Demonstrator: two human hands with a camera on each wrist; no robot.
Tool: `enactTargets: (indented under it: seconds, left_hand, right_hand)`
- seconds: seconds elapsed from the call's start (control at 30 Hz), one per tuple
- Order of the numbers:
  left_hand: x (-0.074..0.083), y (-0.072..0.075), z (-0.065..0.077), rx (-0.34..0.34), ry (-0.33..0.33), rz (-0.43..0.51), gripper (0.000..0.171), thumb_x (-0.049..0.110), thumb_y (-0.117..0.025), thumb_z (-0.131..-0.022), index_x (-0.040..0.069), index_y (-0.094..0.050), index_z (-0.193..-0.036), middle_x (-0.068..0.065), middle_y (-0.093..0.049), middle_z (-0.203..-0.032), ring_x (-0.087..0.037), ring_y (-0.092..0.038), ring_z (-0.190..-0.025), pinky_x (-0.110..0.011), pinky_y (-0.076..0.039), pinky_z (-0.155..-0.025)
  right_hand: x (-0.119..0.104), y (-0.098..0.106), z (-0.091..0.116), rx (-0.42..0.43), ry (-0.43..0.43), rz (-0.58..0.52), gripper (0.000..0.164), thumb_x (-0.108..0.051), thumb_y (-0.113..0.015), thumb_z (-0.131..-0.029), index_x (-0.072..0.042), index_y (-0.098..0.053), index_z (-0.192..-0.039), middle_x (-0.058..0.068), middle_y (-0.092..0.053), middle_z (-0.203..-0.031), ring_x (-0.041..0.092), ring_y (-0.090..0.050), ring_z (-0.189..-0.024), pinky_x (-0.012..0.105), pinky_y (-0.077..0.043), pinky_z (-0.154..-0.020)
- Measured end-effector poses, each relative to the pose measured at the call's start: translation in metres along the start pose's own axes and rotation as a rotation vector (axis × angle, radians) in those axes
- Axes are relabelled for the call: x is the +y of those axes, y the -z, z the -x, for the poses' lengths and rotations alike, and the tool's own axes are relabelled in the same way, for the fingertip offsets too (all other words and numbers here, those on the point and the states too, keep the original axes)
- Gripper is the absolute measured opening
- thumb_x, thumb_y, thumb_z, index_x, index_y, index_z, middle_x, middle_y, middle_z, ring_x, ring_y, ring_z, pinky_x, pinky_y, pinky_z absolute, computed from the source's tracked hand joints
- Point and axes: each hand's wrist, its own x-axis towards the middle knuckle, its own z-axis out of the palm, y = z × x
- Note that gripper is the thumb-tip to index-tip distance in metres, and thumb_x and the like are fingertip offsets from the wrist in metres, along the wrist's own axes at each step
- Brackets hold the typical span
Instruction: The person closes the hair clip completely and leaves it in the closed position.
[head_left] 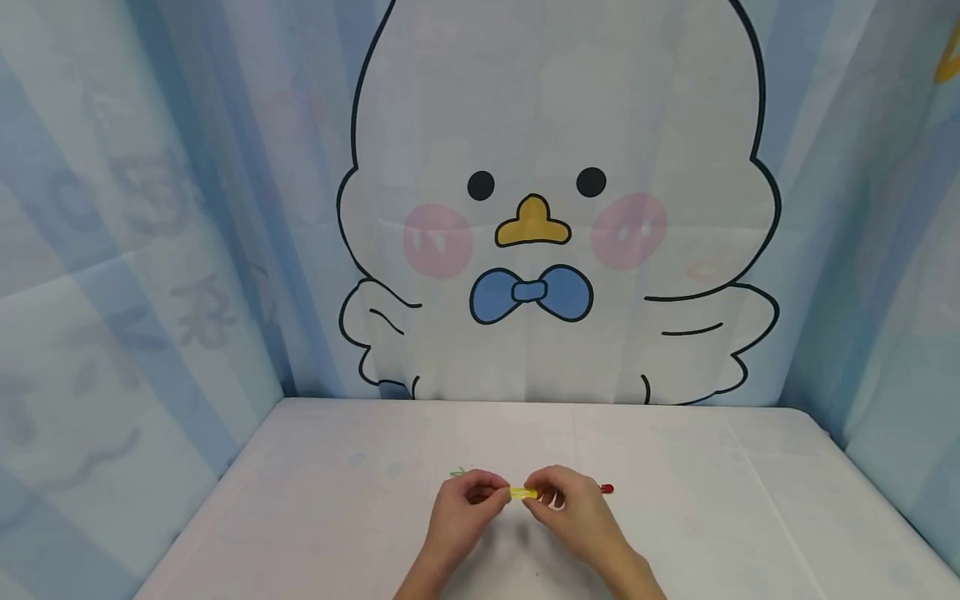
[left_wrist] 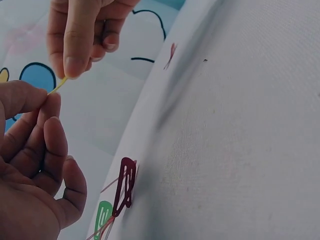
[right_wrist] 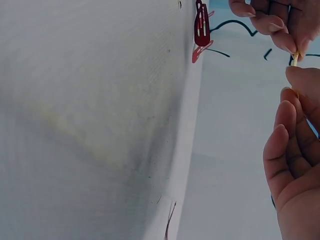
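Note:
Over the white table, my left hand [head_left: 463, 510] pinches one end of a small yellow hair clip [head_left: 522, 493] between thumb and forefinger. The other end is pinched by the thumb and fingers of my right hand [head_left: 583, 515]. Both wrist views show the clip edge-on, as a thin yellow strip [left_wrist: 58, 85] bridging the fingertips. Behind the left hand, the left wrist view has a dark red snap hair clip [left_wrist: 125, 187] and a green hair clip [left_wrist: 103, 219] on the table. Another dark red hair clip [right_wrist: 202, 26] appears in the right wrist view, partly hidden behind my right hand in the head view.
The white-covered table [head_left: 337, 517] reaches back to a curtain [head_left: 562, 100] printed with a white cartoon bird. Light blue curtains [head_left: 112, 292] close in both sides. A lighter red piece [right_wrist: 199, 52] lies beside the dark red clip.

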Motion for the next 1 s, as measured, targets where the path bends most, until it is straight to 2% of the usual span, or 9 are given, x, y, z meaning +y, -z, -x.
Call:
enactTargets:
  seconds: [0.13,0.27,0.5,0.67,0.83,1.0]
  left_hand:
    - [-0.001,0.004,-0.002,-0.035,0.000,-0.018,0.011,0.015,-0.075,-0.091,0.006,-0.072,-0.097,-0.001,-0.068,-0.085,-0.016,-0.062,-0.077,-0.026,-0.053,-0.069]
    - [-0.003,0.010,-0.004,-0.038,-0.021,-0.043,0.013,0.018,-0.073,-0.094,0.006,-0.072,-0.099,-0.001,-0.070,-0.086,-0.017,-0.063,-0.079,-0.026,-0.052,-0.069]
    - [-0.007,0.018,-0.009,-0.041,-0.057,-0.067,0.019,0.020,-0.072,-0.095,0.003,-0.072,-0.103,-0.001,-0.072,-0.091,-0.018,-0.064,-0.085,-0.027,-0.051,-0.072]
    - [-0.011,0.026,-0.012,-0.020,-0.074,-0.149,0.014,0.019,-0.071,-0.095,0.007,-0.073,-0.102,0.004,-0.070,-0.092,-0.017,-0.062,-0.087,-0.031,-0.049,-0.077]
    - [-0.016,0.037,-0.012,-0.005,-0.066,-0.180,0.014,0.019,-0.070,-0.096,0.008,-0.073,-0.103,0.003,-0.069,-0.094,-0.018,-0.061,-0.090,-0.036,-0.049,-0.080]
    - [-0.021,0.045,-0.011,0.024,-0.040,-0.198,0.016,0.020,-0.069,-0.097,0.007,-0.072,-0.106,0.002,-0.069,-0.096,-0.019,-0.060,-0.093,-0.040,-0.048,-0.083]
  right_hand:
    - [0.002,0.000,0.000,0.008,0.032,0.007,0.022,0.002,-0.083,-0.079,-0.013,-0.071,-0.090,-0.012,-0.064,-0.081,0.004,-0.057,-0.070,0.027,-0.049,-0.062]
    - [0.005,0.002,0.000,0.039,0.063,0.032,0.024,0.004,-0.083,-0.077,-0.013,-0.072,-0.090,-0.011,-0.064,-0.082,0.004,-0.057,-0.069,0.026,-0.049,-0.062]
    - [0.008,0.010,-0.003,0.050,0.010,0.048,0.023,0.002,-0.084,-0.078,-0.014,-0.072,-0.090,-0.012,-0.064,-0.083,0.003,-0.056,-0.070,0.026,-0.049,-0.062]
    - [0.011,0.015,-0.004,0.055,-0.021,0.058,0.023,0.003,-0.084,-0.077,-0.013,-0.072,-0.089,-0.011,-0.063,-0.081,0.005,-0.054,-0.069,0.026,-0.049,-0.062]
    - [0.016,0.019,-0.005,0.063,-0.111,0.081,0.025,0.003,-0.085,-0.076,-0.015,-0.073,-0.088,-0.011,-0.058,-0.078,0.007,-0.050,-0.067,0.024,-0.045,-0.061]
    - [0.023,0.028,-0.006,0.075,-0.142,0.089,0.024,0.002,-0.085,-0.077,-0.015,-0.073,-0.088,-0.010,-0.057,-0.077,0.007,-0.047,-0.065,0.024,-0.042,-0.060]
